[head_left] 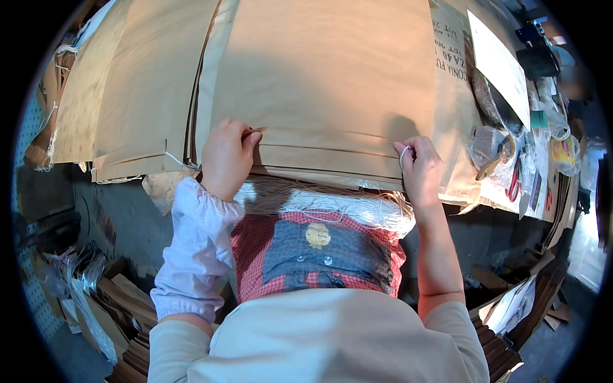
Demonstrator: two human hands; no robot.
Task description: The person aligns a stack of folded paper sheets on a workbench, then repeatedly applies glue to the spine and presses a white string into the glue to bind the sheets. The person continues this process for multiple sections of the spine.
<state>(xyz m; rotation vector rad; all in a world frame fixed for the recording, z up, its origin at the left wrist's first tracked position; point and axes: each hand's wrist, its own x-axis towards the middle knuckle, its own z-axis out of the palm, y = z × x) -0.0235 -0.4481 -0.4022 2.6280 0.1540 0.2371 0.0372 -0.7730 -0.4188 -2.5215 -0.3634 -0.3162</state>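
- Grey shirt (332,338), nearest, below both hands; red checked apron (252,249) beyond it.
- White cord bundle (319,203): across the apron, below and between the hands; likely limp, prone to tangling.
- Brown paper (325,83): flat, folded edge between the hands, remainder extending beyond them. Judged light, fairly stiff, easily creased; best held by both ends of that edge, lightly, against tearing.
- Left hand (228,159): thumb and fingers drawn together at the edge's left end; what they pinch, hidden.
- Right hand (419,169): thumb and fingertips pinching a white cord (403,154) at the right end.
- Clear plastic bag (476,156), right of the right hand: greyish block (487,142) inside.
- Another clear bag (566,155), farther right: yellow contents, unidentifiable.
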